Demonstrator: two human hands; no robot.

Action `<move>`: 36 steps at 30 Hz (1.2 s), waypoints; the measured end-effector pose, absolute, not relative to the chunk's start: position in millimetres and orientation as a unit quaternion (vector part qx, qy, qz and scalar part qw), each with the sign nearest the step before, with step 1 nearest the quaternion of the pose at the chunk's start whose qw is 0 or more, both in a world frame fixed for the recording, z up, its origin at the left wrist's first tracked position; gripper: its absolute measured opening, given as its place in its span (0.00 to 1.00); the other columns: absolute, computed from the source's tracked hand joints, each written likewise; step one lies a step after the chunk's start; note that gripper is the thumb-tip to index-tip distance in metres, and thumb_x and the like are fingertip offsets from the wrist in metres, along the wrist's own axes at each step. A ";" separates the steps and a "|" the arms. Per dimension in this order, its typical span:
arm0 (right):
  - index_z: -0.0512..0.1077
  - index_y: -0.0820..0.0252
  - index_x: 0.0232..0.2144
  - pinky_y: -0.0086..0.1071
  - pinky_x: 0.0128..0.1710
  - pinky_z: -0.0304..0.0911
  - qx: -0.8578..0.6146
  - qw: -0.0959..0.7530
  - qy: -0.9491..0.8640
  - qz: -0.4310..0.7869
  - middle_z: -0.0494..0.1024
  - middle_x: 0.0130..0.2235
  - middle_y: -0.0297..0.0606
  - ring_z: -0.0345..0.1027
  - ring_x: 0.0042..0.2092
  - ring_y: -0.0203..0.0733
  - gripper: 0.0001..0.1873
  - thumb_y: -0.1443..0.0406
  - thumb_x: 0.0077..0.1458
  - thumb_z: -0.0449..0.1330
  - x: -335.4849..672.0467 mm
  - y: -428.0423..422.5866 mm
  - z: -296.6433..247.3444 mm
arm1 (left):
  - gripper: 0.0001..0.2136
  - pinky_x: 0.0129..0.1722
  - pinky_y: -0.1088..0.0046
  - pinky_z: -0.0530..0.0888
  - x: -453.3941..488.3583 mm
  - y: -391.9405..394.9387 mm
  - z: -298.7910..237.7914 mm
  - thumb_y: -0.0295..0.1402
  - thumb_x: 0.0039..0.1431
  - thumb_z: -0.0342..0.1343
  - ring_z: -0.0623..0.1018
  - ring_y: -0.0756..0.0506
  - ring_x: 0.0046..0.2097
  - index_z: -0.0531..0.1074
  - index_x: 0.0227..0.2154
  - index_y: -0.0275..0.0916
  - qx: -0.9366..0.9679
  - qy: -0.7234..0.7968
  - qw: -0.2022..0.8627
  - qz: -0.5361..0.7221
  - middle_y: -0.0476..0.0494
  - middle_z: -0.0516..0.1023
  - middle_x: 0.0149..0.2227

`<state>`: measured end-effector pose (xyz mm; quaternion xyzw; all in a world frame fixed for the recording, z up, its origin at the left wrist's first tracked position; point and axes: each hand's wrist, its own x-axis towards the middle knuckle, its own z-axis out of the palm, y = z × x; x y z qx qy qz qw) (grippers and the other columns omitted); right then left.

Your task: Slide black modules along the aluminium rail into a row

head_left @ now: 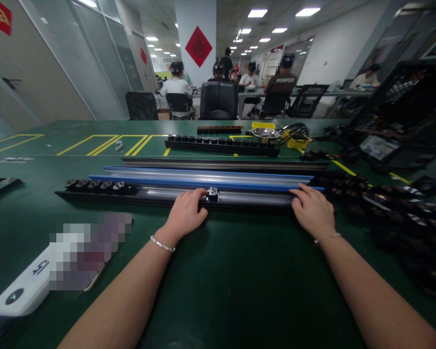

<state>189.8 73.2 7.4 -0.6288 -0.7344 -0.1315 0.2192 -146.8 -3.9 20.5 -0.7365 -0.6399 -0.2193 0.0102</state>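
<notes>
A long black channel rail (254,198) lies crosswise in front of me. Several dark spotlight-like units (98,185) sit in its left part. Near its middle stands one small black block (212,194) with a pale top. My left hand (187,212) is closed at that block's left side, index fingertip against it and thumb by the rail's front edge. Toward the right end, my right hand (314,208) grips the rail, fingers bent over its top and thumb in front. Just behind runs a blue-edged rail (210,178), close to the right fingertips.
Another dark rail (221,165) and a filled black strip (221,146) lie farther back. A metal dish (265,133) and yellow tray (298,142) are behind them. Many black parts (396,208) pile up at right. A white device (25,286) lies at left. People sit beyond.
</notes>
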 end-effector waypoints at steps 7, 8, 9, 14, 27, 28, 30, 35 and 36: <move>0.75 0.57 0.45 0.52 0.49 0.62 -0.622 0.230 -0.738 -0.123 0.70 0.55 0.43 0.62 0.55 0.54 0.21 0.65 0.56 0.46 189.2 72.4 8.5 | 0.21 0.54 0.60 0.66 -143.5 -4.9 21.5 0.30 0.50 0.49 0.73 0.41 0.50 0.64 0.49 0.40 -0.745 -0.633 0.009 -0.209 0.41 0.75 0.47; 0.75 0.56 0.45 0.52 0.49 0.62 -0.622 0.233 -0.738 -0.122 0.70 0.55 0.43 0.62 0.55 0.54 0.21 0.65 0.56 0.46 189.1 72.4 8.4 | 0.21 0.54 0.60 0.65 -143.3 -4.7 21.4 0.30 0.49 0.49 0.73 0.41 0.50 0.64 0.49 0.40 -0.745 -0.633 0.008 -0.208 0.42 0.75 0.47; 0.75 0.56 0.45 0.52 0.49 0.62 -0.621 0.235 -0.737 -0.122 0.70 0.55 0.43 0.62 0.55 0.54 0.21 0.65 0.56 0.46 189.1 72.4 8.2 | 0.21 0.54 0.60 0.65 -143.2 -4.6 21.4 0.30 0.49 0.49 0.73 0.41 0.50 0.64 0.50 0.40 -0.745 -0.634 0.007 -0.208 0.42 0.75 0.47; 0.75 0.56 0.45 0.49 0.49 0.61 -0.621 0.235 -0.737 -0.125 0.70 0.55 0.43 0.62 0.55 0.53 0.21 0.64 0.56 0.45 189.6 73.4 6.6 | 0.22 0.55 0.60 0.65 -142.8 -4.4 21.4 0.29 0.50 0.49 0.72 0.41 0.51 0.64 0.50 0.40 -0.746 -0.633 0.013 -0.206 0.41 0.75 0.48; 0.75 0.57 0.44 0.49 0.51 0.59 -0.603 0.267 -0.743 -0.118 0.70 0.54 0.44 0.61 0.55 0.52 0.20 0.64 0.56 0.47 181.4 72.5 2.9 | 0.23 0.58 0.59 0.62 -139.0 -5.9 21.7 0.29 0.50 0.49 0.71 0.41 0.53 0.64 0.52 0.40 -0.757 -0.620 0.014 -0.205 0.42 0.75 0.50; 0.75 0.58 0.44 0.48 0.52 0.59 -0.590 0.273 -0.752 -0.112 0.70 0.54 0.44 0.60 0.56 0.52 0.20 0.64 0.56 0.47 177.3 71.3 3.1 | 0.23 0.58 0.59 0.62 -138.8 -6.0 21.9 0.29 0.50 0.49 0.71 0.41 0.53 0.64 0.52 0.40 -0.758 -0.619 0.012 -0.204 0.42 0.75 0.50; 0.74 0.59 0.45 0.48 0.53 0.58 -0.553 0.287 -0.777 -0.092 0.71 0.54 0.45 0.60 0.56 0.51 0.20 0.63 0.57 0.47 166.4 67.9 4.0 | 0.23 0.58 0.58 0.61 -138.5 -6.2 22.3 0.29 0.50 0.49 0.71 0.41 0.53 0.64 0.52 0.40 -0.758 -0.620 0.010 -0.203 0.42 0.75 0.49; 0.72 0.59 0.47 0.45 0.54 0.57 -0.450 0.287 -0.845 -0.039 0.73 0.51 0.43 0.61 0.56 0.48 0.19 0.65 0.57 0.49 124.4 53.2 9.1 | 0.24 0.61 0.56 0.58 -137.2 -6.4 22.4 0.30 0.49 0.49 0.70 0.41 0.55 0.63 0.53 0.40 -0.760 -0.619 0.003 -0.199 0.42 0.74 0.52; 0.72 0.60 0.48 0.44 0.54 0.57 -0.436 0.278 -0.855 -0.026 0.73 0.51 0.43 0.61 0.55 0.48 0.19 0.65 0.57 0.49 114.7 49.5 10.3 | 0.25 0.61 0.56 0.57 -136.8 -6.6 22.3 0.30 0.50 0.49 0.70 0.41 0.55 0.63 0.53 0.40 -0.762 -0.617 0.003 -0.197 0.42 0.74 0.52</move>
